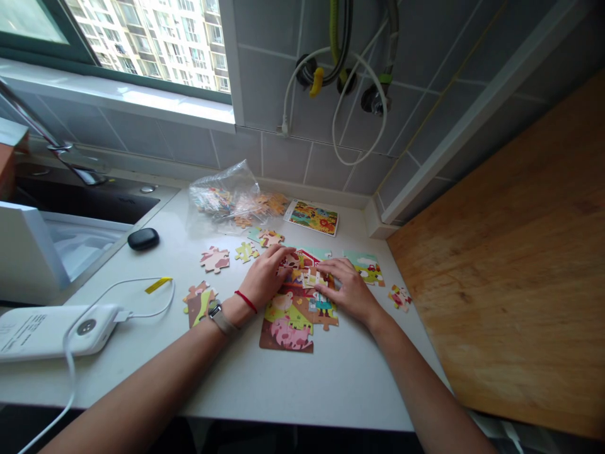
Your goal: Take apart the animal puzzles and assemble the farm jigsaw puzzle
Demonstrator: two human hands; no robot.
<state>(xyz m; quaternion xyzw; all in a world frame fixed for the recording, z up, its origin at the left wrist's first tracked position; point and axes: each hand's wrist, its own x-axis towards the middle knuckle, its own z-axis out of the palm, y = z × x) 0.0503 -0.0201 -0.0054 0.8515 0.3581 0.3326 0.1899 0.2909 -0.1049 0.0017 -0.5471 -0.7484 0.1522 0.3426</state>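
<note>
A partly joined farm puzzle (290, 331) lies on the white counter, with a pink pig at its lower left. Over its upper left part, my left hand (267, 274) has its fingers and thumb closed at a reddish-brown puzzle piece (289, 260). From the right, my right hand (348, 290) pinches the edge of a pale yellow puzzle piece (311, 278) above the puzzle's middle. The two hands are apart, with these pieces between them. My fingers cover some of the puzzle's upper part.
Loose pieces (215, 259) lie left of the puzzle, another (399, 297) at right. Behind are a clear plastic bag (222, 198) and a picture card (312, 217). A black case (143, 239), a white power bank (57, 331) with cable and a sink (85, 195) are at left.
</note>
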